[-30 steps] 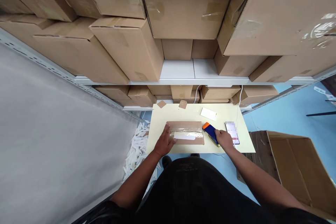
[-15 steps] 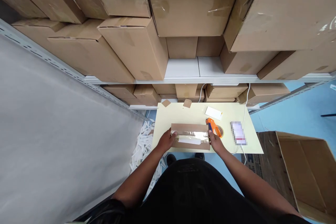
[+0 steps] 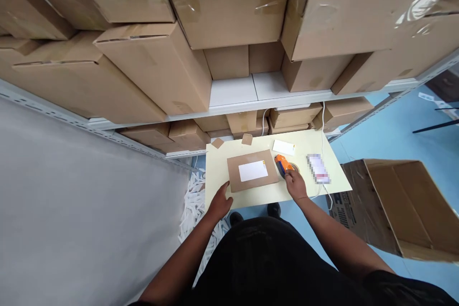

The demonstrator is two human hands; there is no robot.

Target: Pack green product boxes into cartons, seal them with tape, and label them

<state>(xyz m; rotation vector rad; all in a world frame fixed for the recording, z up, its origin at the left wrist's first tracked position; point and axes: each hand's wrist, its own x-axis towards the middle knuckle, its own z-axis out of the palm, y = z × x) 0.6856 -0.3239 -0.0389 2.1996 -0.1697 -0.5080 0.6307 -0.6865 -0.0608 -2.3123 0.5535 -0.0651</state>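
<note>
A flat brown cardboard box (image 3: 234, 167) lies on the pale yellow table (image 3: 215, 186), a white label (image 3: 253, 171) on its upper face. My left hand (image 3: 220, 202) is at the box's near left corner, thumb and index finger apart, with the index fingertip at the edge. To the right of the box, my right hand (image 3: 296, 184) has its fingers closed round the near end of an orange and dark blue tape dispenser (image 3: 283, 163). Part of its tape roll shows beside the hand.
Behind the dispenser lies a white label pack (image 3: 284, 147). A phone with a blurred screen (image 3: 318, 168) and white cable are at the right. Two cardboard scraps sit along the back edge. Shelves of cartons (image 3: 154, 67) rise behind; an open carton (image 3: 412, 210) stands on the floor.
Both hands have let go of the box, which now lies flat, label side up. My right hand has taken hold of the tape dispenser. The view has shifted and tilted slightly.
</note>
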